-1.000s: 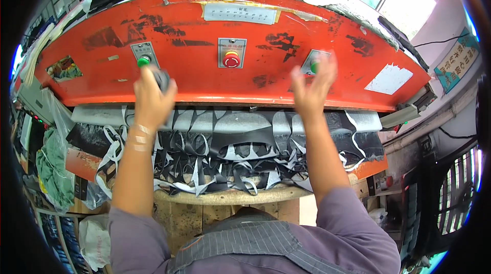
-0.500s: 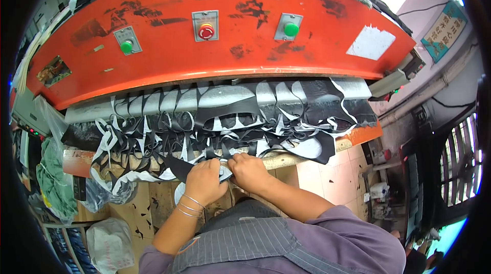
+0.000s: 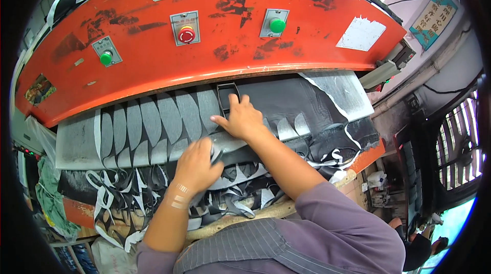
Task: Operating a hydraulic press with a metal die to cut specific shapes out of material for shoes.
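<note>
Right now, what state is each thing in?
Black sheet: openings left of the frame, unbroken upper right
Frame: on the sheet
Right hand: thumb spread, fingers at the frame
Left hand: curled, blurred; grip unclear
Scrap strips: tangled
Left green button: untouched
Right green button: untouched
Red button: untouched

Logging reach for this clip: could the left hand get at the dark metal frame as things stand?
Probably yes: the left hand is nearby, and the left side of the dark metal frame looks uncovered. The right hand crowds its lower right, though.
</note>
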### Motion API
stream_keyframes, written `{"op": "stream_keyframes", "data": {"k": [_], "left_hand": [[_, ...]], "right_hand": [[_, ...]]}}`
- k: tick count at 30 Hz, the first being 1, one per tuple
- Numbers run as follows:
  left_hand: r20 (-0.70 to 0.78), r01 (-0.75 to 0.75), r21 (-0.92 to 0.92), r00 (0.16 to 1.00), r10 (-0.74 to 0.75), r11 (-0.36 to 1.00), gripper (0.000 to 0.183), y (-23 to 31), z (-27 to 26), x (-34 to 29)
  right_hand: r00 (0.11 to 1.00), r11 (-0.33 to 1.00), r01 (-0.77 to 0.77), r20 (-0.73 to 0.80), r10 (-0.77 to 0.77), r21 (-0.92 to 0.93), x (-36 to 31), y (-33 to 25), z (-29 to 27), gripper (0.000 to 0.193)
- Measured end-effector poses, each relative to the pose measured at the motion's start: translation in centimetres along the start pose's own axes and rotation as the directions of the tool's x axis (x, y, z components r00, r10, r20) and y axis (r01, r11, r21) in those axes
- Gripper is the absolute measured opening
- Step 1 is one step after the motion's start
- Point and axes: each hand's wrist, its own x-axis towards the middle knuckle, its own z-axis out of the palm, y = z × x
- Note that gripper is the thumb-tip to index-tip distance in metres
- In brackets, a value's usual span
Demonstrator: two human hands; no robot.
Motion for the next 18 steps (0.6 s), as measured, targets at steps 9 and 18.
{"op": "stream_keyframes", "data": {"k": [9, 18], "left_hand": [[0.159, -0.092, 0.007, 0.983, 0.090, 0.996, 0.063, -5.4, 3.9, 6.8], [0.155, -0.054, -0.178, 0.984, 0.082, 0.983, 0.072, -3.7, 8.6, 12.6]], "right_hand": [[0.995, 0.988, -0.096, 0.051, 0.091, 0.119, 5.1, 4.7, -2.6, 0.061], [0.922, 0.922, 0.388, -0.017, -0.388, 0.010, 4.2, 14.1, -0.3, 0.075]]}}
